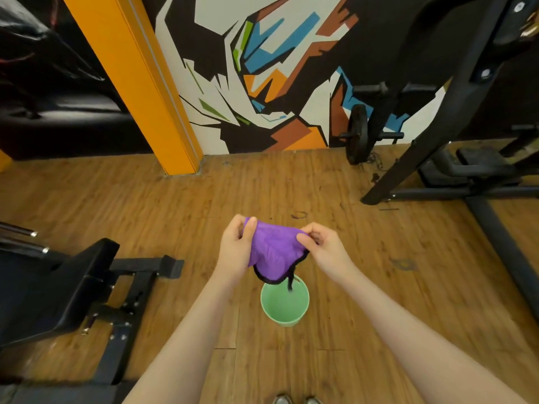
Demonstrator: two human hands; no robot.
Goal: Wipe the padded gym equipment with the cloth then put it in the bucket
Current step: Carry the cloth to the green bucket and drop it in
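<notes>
A purple cloth (272,250) with a black hem hangs between my two hands above the floor. My left hand (236,247) pinches its upper left corner and my right hand (323,246) pinches its upper right corner. Its lower edge and a black loop dangle over the far rim of a light green bucket (284,306), which stands on the wooden floor directly below. A black padded bench (55,290) on a black metal frame sits at the lower left.
A black machine frame (437,147) with a weight plate (357,134) stands at the right. An orange pillar (140,83) meets the floor at the back left, beside a painted wall. Dark padding (58,112) lies at the far left. My shoes (296,400) show at the bottom edge.
</notes>
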